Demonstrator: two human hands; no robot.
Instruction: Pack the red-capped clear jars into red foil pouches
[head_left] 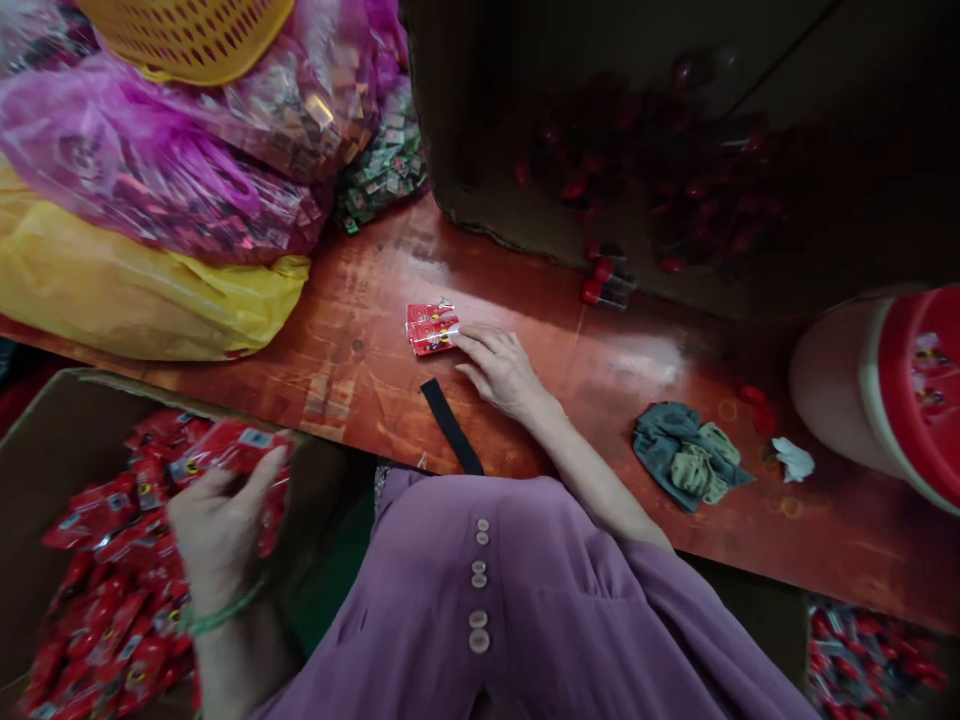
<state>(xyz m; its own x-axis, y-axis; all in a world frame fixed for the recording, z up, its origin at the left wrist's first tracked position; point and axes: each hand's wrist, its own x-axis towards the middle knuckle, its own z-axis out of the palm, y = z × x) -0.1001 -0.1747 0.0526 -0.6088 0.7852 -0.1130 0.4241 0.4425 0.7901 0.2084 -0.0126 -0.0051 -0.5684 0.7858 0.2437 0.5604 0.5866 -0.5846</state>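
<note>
At the lower left, my left hand point(225, 520) is over a cardboard box, its thumb and fingers closed about a shiny red packet point(240, 440). A green bangle point(225, 610) circles that wrist. Many similar red packets point(112, 600) fill the box below it. On the table, my right hand point(506, 375) lies with its fingers stretched out and thumb apart. Its fingertips touch the right edge of small red wrapped packets point(430, 330), which lie side by side. Just below them is a black strip point(451, 425).
Filled plastic bags point(150, 290) and a yellow basket point(195, 35) are piled at upper left. A large dark carton point(495, 210) holds red-capped items. To the right are a crumpled cloth point(694, 455), a white scrap point(793, 460) and a red-lidded bucket point(840, 385) on the table point(360, 290).
</note>
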